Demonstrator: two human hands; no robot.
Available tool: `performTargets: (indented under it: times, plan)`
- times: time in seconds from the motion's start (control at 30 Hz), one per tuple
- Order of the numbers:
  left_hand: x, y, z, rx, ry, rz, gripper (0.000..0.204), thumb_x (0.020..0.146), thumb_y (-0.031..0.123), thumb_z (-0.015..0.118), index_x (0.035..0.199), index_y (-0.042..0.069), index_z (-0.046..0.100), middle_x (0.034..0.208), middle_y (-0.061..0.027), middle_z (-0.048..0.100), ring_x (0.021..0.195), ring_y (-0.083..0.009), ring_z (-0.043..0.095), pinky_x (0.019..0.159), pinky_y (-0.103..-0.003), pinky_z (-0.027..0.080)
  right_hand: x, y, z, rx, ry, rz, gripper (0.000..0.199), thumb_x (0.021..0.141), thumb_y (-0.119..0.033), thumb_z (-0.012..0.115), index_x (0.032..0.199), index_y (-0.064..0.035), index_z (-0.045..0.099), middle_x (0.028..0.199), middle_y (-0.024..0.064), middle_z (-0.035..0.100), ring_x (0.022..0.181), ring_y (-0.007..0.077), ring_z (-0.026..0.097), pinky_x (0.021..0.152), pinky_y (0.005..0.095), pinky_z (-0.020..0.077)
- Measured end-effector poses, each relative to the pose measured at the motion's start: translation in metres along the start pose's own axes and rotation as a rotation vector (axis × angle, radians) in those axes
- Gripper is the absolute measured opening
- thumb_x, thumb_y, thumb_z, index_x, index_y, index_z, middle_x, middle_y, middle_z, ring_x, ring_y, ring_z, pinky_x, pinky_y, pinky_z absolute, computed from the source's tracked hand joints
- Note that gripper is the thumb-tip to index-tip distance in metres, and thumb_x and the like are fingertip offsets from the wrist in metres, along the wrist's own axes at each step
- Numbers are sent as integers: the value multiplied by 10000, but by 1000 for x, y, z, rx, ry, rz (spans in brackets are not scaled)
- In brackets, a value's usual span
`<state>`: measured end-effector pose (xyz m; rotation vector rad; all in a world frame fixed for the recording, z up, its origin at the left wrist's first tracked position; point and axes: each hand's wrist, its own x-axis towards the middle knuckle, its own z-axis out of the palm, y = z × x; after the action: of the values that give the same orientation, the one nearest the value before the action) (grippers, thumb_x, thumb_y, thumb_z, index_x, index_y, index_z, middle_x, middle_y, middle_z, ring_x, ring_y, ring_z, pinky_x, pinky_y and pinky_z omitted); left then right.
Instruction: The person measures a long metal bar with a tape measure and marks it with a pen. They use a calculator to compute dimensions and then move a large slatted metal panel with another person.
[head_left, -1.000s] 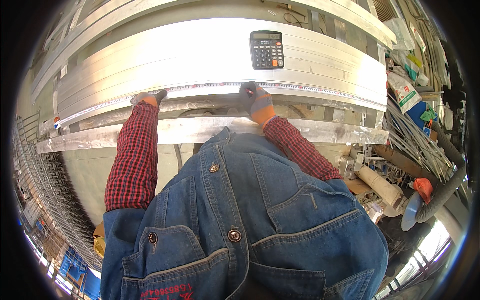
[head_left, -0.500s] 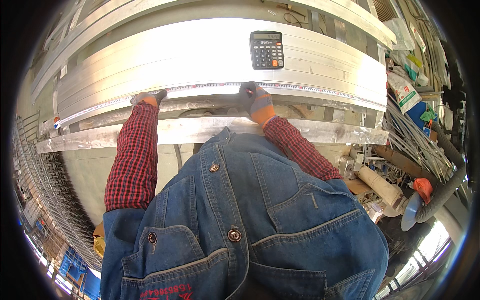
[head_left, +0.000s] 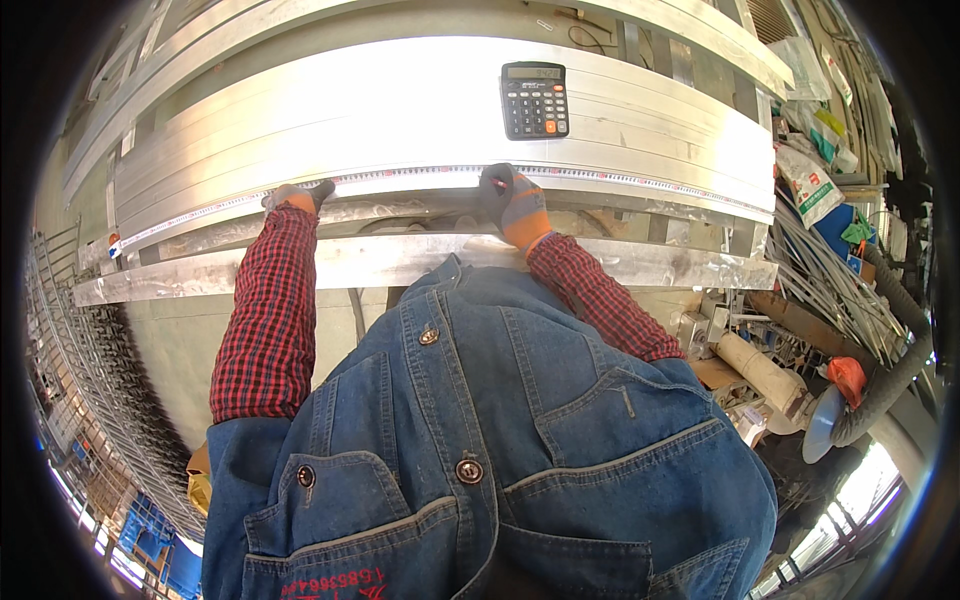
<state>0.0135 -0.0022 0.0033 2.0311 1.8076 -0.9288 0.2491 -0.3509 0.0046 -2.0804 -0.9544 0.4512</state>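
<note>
My left hand (head_left: 298, 194), in a grey and orange glove, rests on the near edge of a stack of long aluminium profiles (head_left: 380, 110), by a measuring strip (head_left: 620, 178) that runs along that edge. My right hand (head_left: 510, 200), gloved the same way, presses on the same edge further right, fingers curled over the strip. A black calculator (head_left: 534, 99) lies on the profiles just beyond my right hand. My denim vest and red checked sleeves fill the lower middle of the view.
A flat aluminium bar (head_left: 660, 265) runs across just below my hands. Metal racks (head_left: 90, 390) stand at the left. At the right lie bundled rods (head_left: 830, 290), bags (head_left: 805, 185), a grey hose (head_left: 900, 350) and a cardboard tube (head_left: 765, 375).
</note>
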Motion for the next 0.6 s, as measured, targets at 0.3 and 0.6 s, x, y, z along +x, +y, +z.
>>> performTargets:
  times: [0.3,0.6]
  plan:
    - [11,-7,6,-55,6,4,1071,773,868,772,1434,28,716,1454,-209,710,1325,-356,678,1104,-450,549,1,-2,0,25,-9,44,191,979,-152,749,1144,-56,753,1050,218,785,980,400,769,876,474,615]
    - [11,-5,3,-29,-20,-4,1071,766,863,780,1435,29,716,1451,-209,711,1325,-358,678,1103,-452,548,0,-7,-8,-7,-33,23,177,977,-140,753,1137,-65,750,1009,204,787,930,385,784,828,448,617]
